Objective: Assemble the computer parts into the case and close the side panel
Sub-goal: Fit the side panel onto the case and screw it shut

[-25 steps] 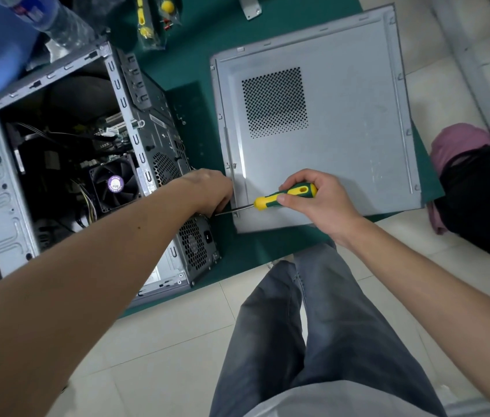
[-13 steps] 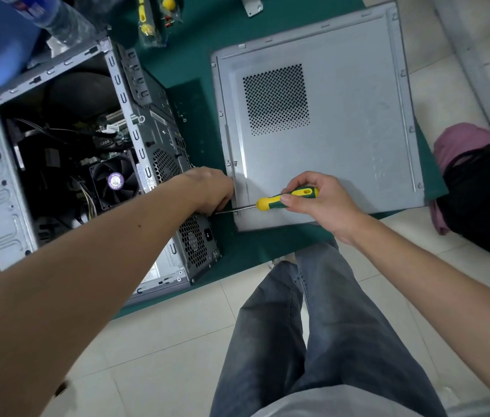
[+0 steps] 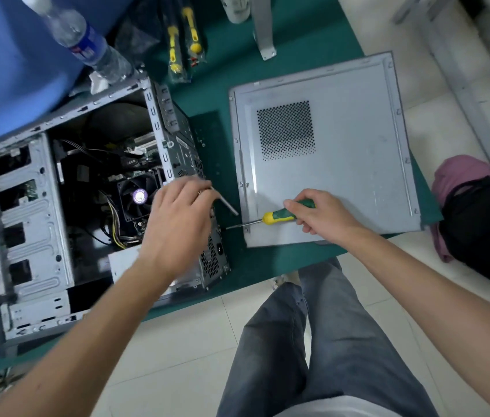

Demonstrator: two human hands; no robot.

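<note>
Lifted from the case (image 3: 66, 212), left hand (image 3: 177, 224) pinches a metal strip (image 3: 225, 203); right-hand fingers (image 3: 306, 206) grip the screwdriver (image 3: 276, 216).

The left arm is reaching in from the near left, bare to the elbow, its left hand (image 3: 177, 216) hovering back-up with fingers loosely bent; the fingertips are blurred, and whether they are pinching anything cannot be told. The right arm is coming in from the near right, and the right hand (image 3: 323, 213) is curling its fingers and thumb around a tool handle, knuckles turned up. Both legs are standing between the arms.
</note>
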